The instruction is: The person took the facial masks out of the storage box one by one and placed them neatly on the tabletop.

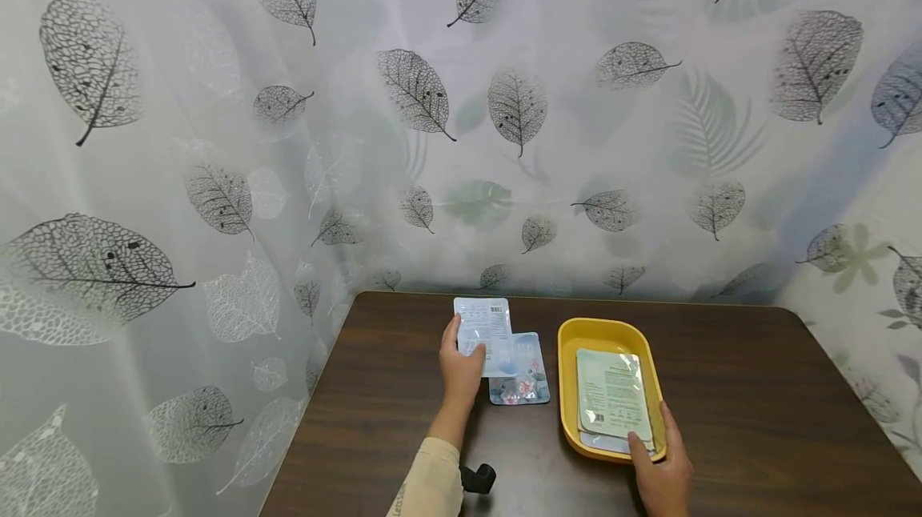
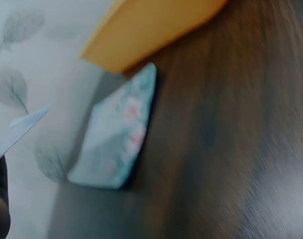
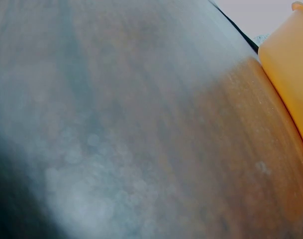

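Note:
My left hand (image 1: 461,373) pinches a pale blue-white sheet mask packet (image 1: 484,329) by its lower part, thumb on top, fingers along its left edge. In the left wrist view, only an edge of that packet (image 2: 22,130) shows. A floral sheet mask packet (image 1: 529,381) lies on the table, partly covered by the held one in the head view. To the right is a yellow plastic basket (image 1: 567,389) with a green sheet mask packet (image 1: 612,393) on top of another inside. My right hand (image 1: 664,469) grips the basket's front right corner, thumb over the rim, fingers outside.
The brown wooden table (image 1: 763,405) ends at the back against a leaf-patterned curtain (image 1: 576,141). A black device (image 1: 479,478) sits at the left wrist. In the right wrist view, the yellow basket's side (image 3: 290,64) stands at the right edge.

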